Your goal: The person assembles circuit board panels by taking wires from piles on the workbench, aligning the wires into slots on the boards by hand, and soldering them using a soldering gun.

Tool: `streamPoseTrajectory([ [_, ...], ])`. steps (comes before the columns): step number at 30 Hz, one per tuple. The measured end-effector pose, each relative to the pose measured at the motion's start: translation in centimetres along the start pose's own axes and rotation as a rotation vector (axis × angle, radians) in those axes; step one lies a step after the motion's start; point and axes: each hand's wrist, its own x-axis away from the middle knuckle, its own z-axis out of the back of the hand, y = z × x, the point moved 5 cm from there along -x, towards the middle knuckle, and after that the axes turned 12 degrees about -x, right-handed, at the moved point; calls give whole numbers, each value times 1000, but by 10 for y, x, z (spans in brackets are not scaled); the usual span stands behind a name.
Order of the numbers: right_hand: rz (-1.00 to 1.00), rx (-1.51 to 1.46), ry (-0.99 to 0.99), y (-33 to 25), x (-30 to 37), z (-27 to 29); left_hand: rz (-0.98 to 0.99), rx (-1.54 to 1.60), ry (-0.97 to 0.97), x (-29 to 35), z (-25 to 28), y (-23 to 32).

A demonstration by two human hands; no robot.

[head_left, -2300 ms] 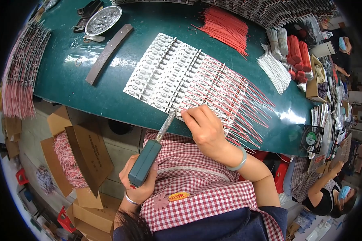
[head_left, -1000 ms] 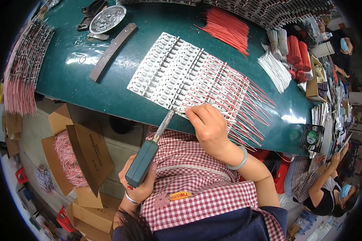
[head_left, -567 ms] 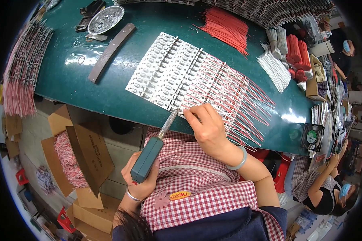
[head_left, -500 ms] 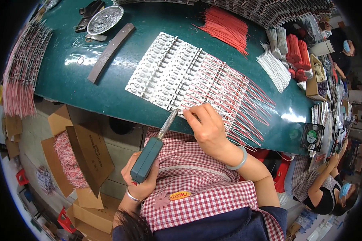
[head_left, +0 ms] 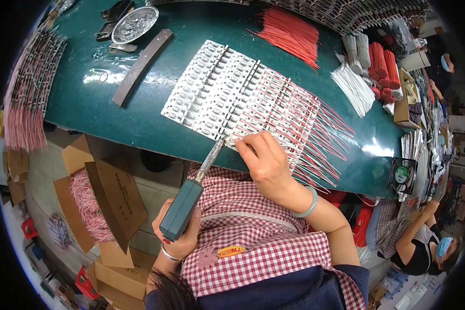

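My left hand [head_left: 183, 230] is closed round the green handle of a soldering gun [head_left: 183, 206]. Its metal tip meets the near edge of a white panel of small circuit boards [head_left: 204, 95]. Right beside that tip, the fingers of my right hand [head_left: 268, 165] pinch together at the panel's edge, with the wrist resting low over the near side. What they grip is mostly hidden; a thin wire end seems to be there. Many red and white wires [head_left: 315, 124] fan out to the right from the panel's right half. The left half carries no wires.
A metal dish of solder scraps [head_left: 135, 26] and a dark curved bar [head_left: 142, 70] lie at the far left. Beyond the panel are red wires [head_left: 289, 36] and white wires [head_left: 352, 88]. Open cardboard boxes [head_left: 116, 201] stand below left. A co-worker [head_left: 418, 248] sits at right.
The soldering gun's handle has shifted a little left and down, and its tip has moved slightly left along the panel's edge. My right hand has hardly moved.
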Motion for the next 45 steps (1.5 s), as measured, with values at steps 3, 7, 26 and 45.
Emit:
streamPoseTrajectory([
  [3,3,4,5,1,1,-1,3,35,25,1,0,-2],
  [7,-3,2,6,0,0,0,-15,7,16,-2,0,1],
  [26,5,-21,23,1,0,0,-25,-3,7,1,0,2],
  [45,18,-35,22,-8,6,-4,66,61,-13,14,1,-8],
])
